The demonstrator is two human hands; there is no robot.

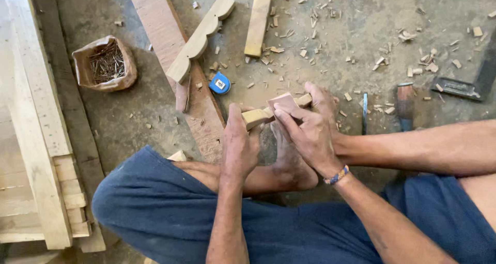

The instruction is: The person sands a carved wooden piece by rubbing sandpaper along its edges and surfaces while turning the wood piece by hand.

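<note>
Nearby, a brown paper bag (105, 63) holds loose nails (106, 61).

Looking down, I see my left hand (238, 145) gripping the near end of a small wooden piece (261, 115), while my right hand (309, 132) presses a reddish sanding block (283, 102) onto it with the fingers (287, 120). A bare foot (289, 163) sits just beneath the piece on the dusty floor (129, 114). Beyond lie a scalloped wooden bracket (199, 39), a blue tape measure (220, 83), a plain wooden strip (258, 18) and scattered wood chips (310, 36). A paper bag of nails (105, 63) stands to the left, a chisel (405, 106) to the right.
</note>
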